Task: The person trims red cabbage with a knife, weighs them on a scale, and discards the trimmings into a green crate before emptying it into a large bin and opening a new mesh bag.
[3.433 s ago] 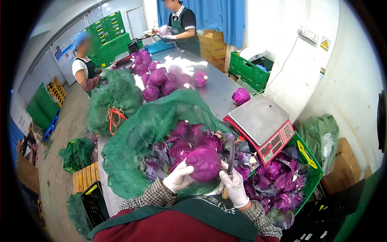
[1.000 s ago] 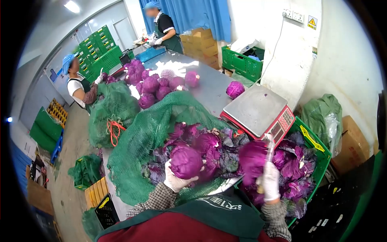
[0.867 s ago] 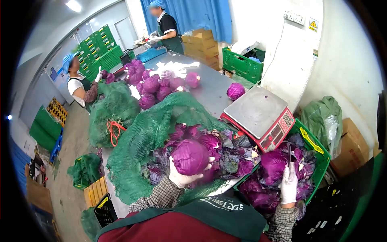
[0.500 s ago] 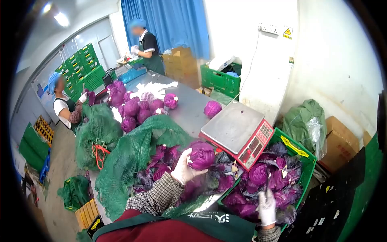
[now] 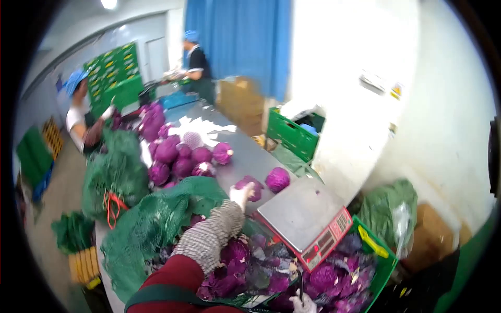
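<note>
My left hand (image 5: 240,197), in a whitish glove, reaches out over the metal table with its fingers round a trimmed red cabbage (image 5: 254,189). That cabbage is just left of the red-framed weighing scale (image 5: 300,211) and near another red cabbage (image 5: 277,180). At the bottom edge my right hand (image 5: 302,303), also gloved and partly cut off, grips a knife (image 5: 300,283) whose thin dark blade points up. Around it are loose purple cabbage leaves, with a green crate (image 5: 385,268) of leaves to its right. Under my left arm, more red cabbages (image 5: 235,258) lie by the green net bag (image 5: 156,219).
Several red cabbages (image 5: 167,151) and white foam nets (image 5: 201,128) are farther up the table. One co-worker (image 5: 81,112) stands at the left, another person (image 5: 197,68) at the far end. A green crate (image 5: 292,133) stands beside the wall, stacked crates (image 5: 112,73) behind.
My left hand has carried the cabbage forward, away from me, to beside the scale. My right hand has shifted left and down towards the frame's lower edge. The view has turned slightly.
</note>
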The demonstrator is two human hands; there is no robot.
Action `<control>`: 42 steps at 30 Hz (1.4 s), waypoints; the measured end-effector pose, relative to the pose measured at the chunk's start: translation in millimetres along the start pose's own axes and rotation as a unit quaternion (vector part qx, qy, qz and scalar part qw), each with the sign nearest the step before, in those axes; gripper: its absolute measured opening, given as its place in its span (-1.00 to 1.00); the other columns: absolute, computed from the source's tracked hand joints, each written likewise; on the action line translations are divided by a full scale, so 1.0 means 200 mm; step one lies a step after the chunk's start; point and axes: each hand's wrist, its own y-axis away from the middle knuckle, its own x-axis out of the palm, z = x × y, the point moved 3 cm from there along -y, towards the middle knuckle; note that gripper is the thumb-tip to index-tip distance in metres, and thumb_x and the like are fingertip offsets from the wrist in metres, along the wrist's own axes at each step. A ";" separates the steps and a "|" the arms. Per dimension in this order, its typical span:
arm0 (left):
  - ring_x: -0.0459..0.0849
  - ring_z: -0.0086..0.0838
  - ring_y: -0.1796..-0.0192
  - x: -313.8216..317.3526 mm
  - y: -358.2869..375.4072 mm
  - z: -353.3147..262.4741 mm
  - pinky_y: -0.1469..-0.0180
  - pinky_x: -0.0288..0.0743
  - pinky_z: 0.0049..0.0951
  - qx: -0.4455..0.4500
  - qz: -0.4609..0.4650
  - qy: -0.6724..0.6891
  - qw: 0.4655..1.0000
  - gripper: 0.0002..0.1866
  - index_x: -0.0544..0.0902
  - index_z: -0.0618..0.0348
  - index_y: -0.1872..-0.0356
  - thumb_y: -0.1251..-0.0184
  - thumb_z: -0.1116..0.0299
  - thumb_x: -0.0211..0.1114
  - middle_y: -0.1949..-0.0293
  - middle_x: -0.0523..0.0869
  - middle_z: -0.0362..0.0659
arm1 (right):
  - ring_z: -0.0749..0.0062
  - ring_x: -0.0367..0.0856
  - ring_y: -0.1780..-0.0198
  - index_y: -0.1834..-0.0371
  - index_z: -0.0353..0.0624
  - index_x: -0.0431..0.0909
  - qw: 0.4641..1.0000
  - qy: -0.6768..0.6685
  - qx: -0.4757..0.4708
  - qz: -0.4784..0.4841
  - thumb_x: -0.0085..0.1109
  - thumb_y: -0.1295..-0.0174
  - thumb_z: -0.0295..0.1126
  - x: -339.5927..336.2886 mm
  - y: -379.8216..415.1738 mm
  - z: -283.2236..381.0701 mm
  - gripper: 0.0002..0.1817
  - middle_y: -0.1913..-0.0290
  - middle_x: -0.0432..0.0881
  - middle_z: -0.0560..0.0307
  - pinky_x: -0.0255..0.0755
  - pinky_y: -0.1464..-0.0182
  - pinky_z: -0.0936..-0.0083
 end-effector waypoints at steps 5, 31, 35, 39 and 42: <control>0.66 -0.14 0.12 0.06 -0.12 0.28 0.01 0.52 -0.22 0.124 0.060 -0.266 0.954 -0.20 0.29 0.28 -0.20 -0.04 0.00 0.43 0.15 0.65 0.07 | -0.10 0.59 0.17 0.08 -0.09 0.57 0.972 0.173 -0.152 0.044 0.26 -0.09 -0.38 0.01 -0.07 -0.19 -0.70 -0.05 0.54 -0.26 0.52 0.10 0.18; 0.46 0.06 -0.17 -1.57 1.07 -1.12 -0.24 0.30 -0.01 0.439 -0.258 -0.645 0.570 -0.34 0.43 0.30 -0.15 -0.02 0.18 0.39 -0.13 0.49 0.18 | 0.54 0.41 0.64 0.03 -0.16 0.56 0.972 -0.011 -0.127 0.198 -0.01 -0.08 -0.70 0.21 -0.09 0.46 -0.62 -0.20 0.49 -0.16 0.37 0.54 0.57; 0.65 -0.15 0.37 -1.40 0.96 -0.71 0.19 0.54 -0.16 0.358 0.028 -0.664 0.655 -0.66 0.65 0.14 0.50 -0.12 0.04 0.27 0.50 0.63 -0.04 | 0.57 0.43 0.66 0.10 -0.14 0.59 0.973 -0.021 -0.128 0.189 0.04 -0.03 -0.69 0.26 -0.03 0.49 -0.64 -0.17 0.51 -0.14 0.39 0.54 0.57; 0.64 -0.11 0.08 -1.77 0.68 -0.66 -0.02 0.50 -0.19 0.046 -0.136 -0.782 0.607 -0.38 0.65 0.30 0.25 -0.02 -0.18 0.26 0.23 0.67 0.07 | 0.57 0.44 0.67 0.15 -0.16 0.60 0.979 -0.053 -0.095 0.173 0.05 -0.06 -0.65 0.26 0.03 0.51 -0.71 -0.18 0.51 -0.19 0.38 0.54 0.59; 0.55 -0.08 -0.19 -1.97 0.62 -0.68 -0.19 0.44 -0.23 -0.071 -0.205 -0.658 0.721 -0.14 0.56 0.38 -0.06 0.05 -0.27 0.29 -0.14 0.56 0.15 | 0.57 0.45 0.67 0.19 -0.17 0.61 0.977 -0.142 0.003 0.159 0.00 -0.13 -0.64 0.25 0.04 0.48 -0.75 -0.20 0.49 -0.21 0.37 0.56 0.61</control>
